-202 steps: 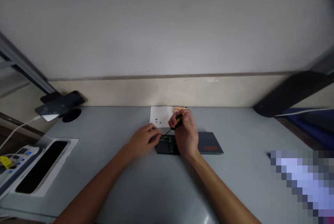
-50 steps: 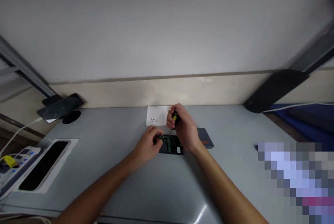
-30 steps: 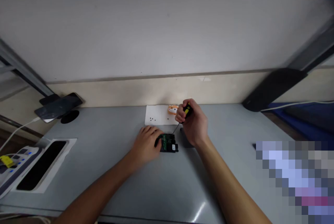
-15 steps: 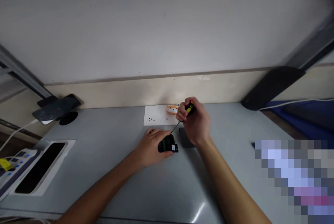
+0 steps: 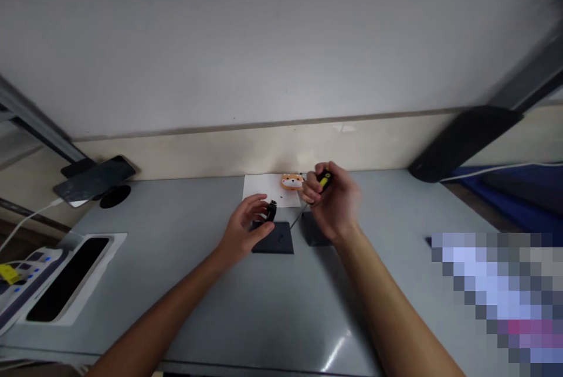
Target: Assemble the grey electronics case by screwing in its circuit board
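Note:
My left hand [image 5: 244, 227] is closed, thumb and fingers pinching a small black part with green circuitry [image 5: 271, 210], tilted on edge above a flat dark panel [image 5: 285, 244]. A couple of tiny dark pieces [image 5: 281, 239], too small to name, lie on that panel. In my right hand [image 5: 336, 201] is a screwdriver [image 5: 325, 180] with a black and yellow handle, the fist wrapped round it. Its thin shaft slants down-left to the panel's upper right edge; whether the tip touches cannot be made out. Another dark flat piece [image 5: 315, 235] lies under my right wrist.
A white sheet [image 5: 255, 183] by the wall carries an orange animal-face case [image 5: 292, 182] and a tiny dark speck. At left are a phone on a stand [image 5: 94, 180], a phone on white paper [image 5: 68, 280] and a power strip [image 5: 33, 283]. A black cylinder [image 5: 461, 145] leans at right.
My left hand has lifted and tilted the black part up and left, uncovering the dark panel and tiny pieces below. The screwdriver has moved slightly right, its shaft away from the part.

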{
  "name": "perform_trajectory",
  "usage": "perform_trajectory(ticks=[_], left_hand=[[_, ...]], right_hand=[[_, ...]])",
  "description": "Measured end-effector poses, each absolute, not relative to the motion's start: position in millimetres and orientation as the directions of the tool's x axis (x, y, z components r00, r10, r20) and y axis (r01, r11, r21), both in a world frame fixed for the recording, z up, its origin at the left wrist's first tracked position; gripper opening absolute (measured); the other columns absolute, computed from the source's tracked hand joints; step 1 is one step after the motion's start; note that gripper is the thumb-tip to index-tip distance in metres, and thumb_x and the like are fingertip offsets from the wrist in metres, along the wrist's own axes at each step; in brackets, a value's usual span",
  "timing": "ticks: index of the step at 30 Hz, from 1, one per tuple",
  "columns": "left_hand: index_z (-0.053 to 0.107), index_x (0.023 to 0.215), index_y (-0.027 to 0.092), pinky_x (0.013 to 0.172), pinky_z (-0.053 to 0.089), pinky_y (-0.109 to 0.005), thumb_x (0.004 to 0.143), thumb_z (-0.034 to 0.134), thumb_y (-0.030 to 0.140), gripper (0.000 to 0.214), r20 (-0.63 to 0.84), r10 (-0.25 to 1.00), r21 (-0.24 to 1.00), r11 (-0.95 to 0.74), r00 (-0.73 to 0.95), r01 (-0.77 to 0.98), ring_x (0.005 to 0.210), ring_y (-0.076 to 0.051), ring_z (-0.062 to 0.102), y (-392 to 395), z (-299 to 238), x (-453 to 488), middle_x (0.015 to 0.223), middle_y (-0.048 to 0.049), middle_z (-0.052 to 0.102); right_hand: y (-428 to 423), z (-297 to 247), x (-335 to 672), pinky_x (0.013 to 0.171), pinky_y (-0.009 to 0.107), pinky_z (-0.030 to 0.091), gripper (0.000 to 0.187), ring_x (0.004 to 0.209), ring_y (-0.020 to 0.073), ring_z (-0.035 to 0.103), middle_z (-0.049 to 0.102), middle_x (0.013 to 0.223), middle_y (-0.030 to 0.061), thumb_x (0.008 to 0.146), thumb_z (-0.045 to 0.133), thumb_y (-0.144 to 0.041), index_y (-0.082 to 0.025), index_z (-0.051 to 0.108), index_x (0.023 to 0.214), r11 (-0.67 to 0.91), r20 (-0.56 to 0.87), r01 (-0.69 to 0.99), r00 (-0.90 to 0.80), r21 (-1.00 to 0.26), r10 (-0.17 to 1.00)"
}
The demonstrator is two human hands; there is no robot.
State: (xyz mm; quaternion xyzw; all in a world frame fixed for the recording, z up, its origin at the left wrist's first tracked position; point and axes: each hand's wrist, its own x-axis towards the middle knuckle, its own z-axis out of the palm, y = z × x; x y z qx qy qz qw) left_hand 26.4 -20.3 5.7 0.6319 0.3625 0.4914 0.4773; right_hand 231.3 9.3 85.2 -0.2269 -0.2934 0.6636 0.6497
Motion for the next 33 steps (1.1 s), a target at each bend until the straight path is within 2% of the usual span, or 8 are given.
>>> perform_trajectory(ticks=[6, 9, 13, 16, 18, 24, 29, 33], left_hand=[[0.05, 0.132, 0.026, 0.095, 0.051, -0.037, 0.088, 0.07, 0.038, 0.05, 0.342, 0.906, 0.93, -0.365, 0.25, 0.05, 0.117, -0.024, 0.06, -29.5, 20.0, 22.8, 0.126, -0.0105, 0.061], [0.056, 0.117, 0.026, 0.091, 0.051, -0.037, 0.08, 0.075, 0.032, 0.043, 0.306, 0.836, 0.855, -0.452, 0.456, 0.254, 0.104, -0.022, 0.061, -48.4, 39.0, 22.9, 0.117, -0.0067, 0.063], [0.06, 0.111, 0.025, 0.094, 0.049, -0.039, 0.071, 0.083, 0.037, 0.048, 0.217, 0.646, 0.66, -0.65, 0.732, 0.378, 0.101, -0.025, 0.062, -70.6, 48.3, 32.5, 0.113, -0.0064, 0.064], [0.062, 0.109, 0.024, 0.091, 0.048, -0.039, 0.071, 0.084, 0.042, 0.047, 0.164, 0.546, 0.481, -0.772, 0.822, 0.417, 0.095, -0.025, 0.064, -78.9, 36.8, 44.5, 0.105, -0.0053, 0.065], [0.062, 0.108, 0.024, 0.088, 0.049, -0.038, 0.074, 0.083, 0.046, 0.045, 0.149, 0.511, 0.413, -0.81, 0.847, 0.416, 0.094, -0.025, 0.064, -80.9, 27.8, 50.4, 0.105, -0.0052, 0.065], [0.06, 0.113, 0.022, 0.094, 0.047, -0.042, 0.078, 0.079, 0.056, 0.052, 0.189, 0.567, 0.404, -0.789, 0.802, 0.463, 0.104, -0.028, 0.062, -80.0, 28.8, 51.1, 0.114, -0.0074, 0.066], [0.059, 0.104, 0.02, 0.089, 0.047, -0.042, 0.096, 0.057, 0.029, 0.012, 0.365, 0.781, 0.474, -0.625, 0.507, 0.62, 0.1, -0.025, 0.06, -68.3, 33.3, 48.6, 0.105, -0.0079, 0.066], [0.063, 0.111, 0.024, 0.092, 0.047, -0.043, 0.095, 0.061, 0.027, 0.017, 0.393, 0.845, 0.499, -0.527, 0.362, 0.688, 0.102, -0.025, 0.062, -56.7, 29.3, 47.1, 0.111, -0.0061, 0.067]], right_hand=[[4.6, 69.6, 200.1, 0.046, 0.023, 0.025, 0.024, 0.046, 0.0081, 0.03, 0.039, 0.057, -0.0052, 0.092, 0.057, -0.041, -0.022, 0.048, 0.08, -0.119, 0.031, -0.622, -0.225, -0.774, 0.974], [3.9, 65.2, 194.1, 0.047, 0.023, 0.026, 0.024, 0.047, 0.0087, 0.033, 0.043, 0.057, -0.0046, 0.092, 0.057, -0.042, -0.022, 0.049, 0.081, -0.107, 0.049, -0.589, -0.242, -0.801, 0.969], [6.0, 63.5, 196.7, 0.047, 0.024, 0.027, 0.026, 0.047, 0.0089, 0.03, 0.04, 0.058, -0.005, 0.092, 0.058, -0.043, -0.022, 0.049, 0.079, -0.106, 0.042, -0.619, -0.22, -0.778, 0.974], [8.1, 64.5, 202.4, 0.048, 0.024, 0.028, 0.025, 0.048, 0.0091, 0.029, 0.039, 0.06, -0.0049, 0.092, 0.058, -0.043, -0.022, 0.049, 0.08, -0.089, 0.061, -0.649, -0.205, -0.756, 0.977], [9.4, 66.0, 207.0, 0.049, 0.025, 0.029, 0.024, 0.049, 0.0095, 0.03, 0.038, 0.061, -0.0046, 0.093, 0.057, -0.042, -0.023, 0.05, 0.081, -0.071, 0.078, -0.669, -0.19, -0.74, 0.979], [12.0, 73.8, 223.0, 0.049, 0.026, 0.03, 0.024, 0.05, 0.0107, 0.029, 0.035, 0.062, -0.0047, 0.092, 0.056, -0.043, -0.023, 0.049, 0.081, -0.032, 0.084, -0.704, -0.13, -0.71, 0.988], [11.0, 80.9, 230.4, 0.049, 0.026, 0.03, 0.024, 0.049, 0.0114, 0.027, 0.03, 0.061, -0.0056, 0.091, 0.056, -0.044, -0.024, 0.047, 0.081, -0.018, 0.083, -0.73, -0.102, -0.684, 0.991], [7.1, 85.6, 228.6, 0.049, 0.027, 0.03, 0.024, 0.051, 0.012, 0.026, 0.029, 0.062, -0.0052, 0.093, 0.053, -0.044, -0.024, 0.048, 0.08, -0.04, 0.084, -0.747, -0.127, -0.663, 0.988]])
